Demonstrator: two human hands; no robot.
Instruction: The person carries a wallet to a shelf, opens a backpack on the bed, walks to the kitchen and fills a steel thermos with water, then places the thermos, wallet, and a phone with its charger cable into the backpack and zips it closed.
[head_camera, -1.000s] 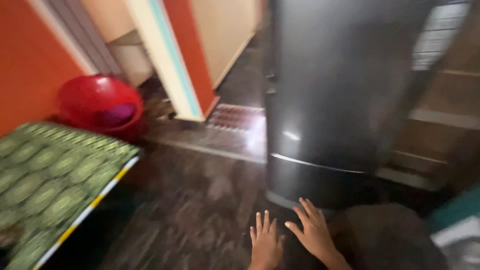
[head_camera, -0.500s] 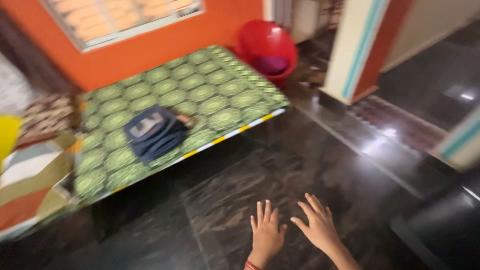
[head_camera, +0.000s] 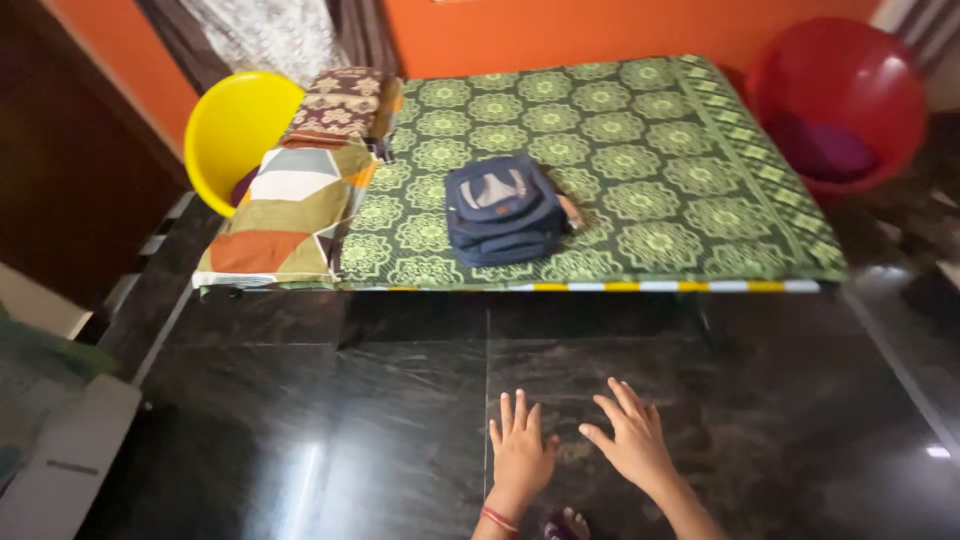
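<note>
We see our left hand (head_camera: 520, 455) and right hand (head_camera: 632, 440) spread open and empty above the dark floor (head_camera: 300, 420), well apart from the navy backpack (head_camera: 503, 208) lying on the green-patterned bed (head_camera: 680, 180), probably soft and light, best taken by its top handle.

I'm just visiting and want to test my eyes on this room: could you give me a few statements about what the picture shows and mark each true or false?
1. Both hands are open and hold nothing. True: the left hand and right hand are spread, fingers apart, over the dark floor.
2. A dark blue bag lies on the green patterned cot. True.
3. The bag sits on the floor. False: it lies on the cot.
4. The yellow tub stands at the cot's right end. False: it is at the left; the red tub is at the right.
5. The wall behind is blue. False: orange.
</note>
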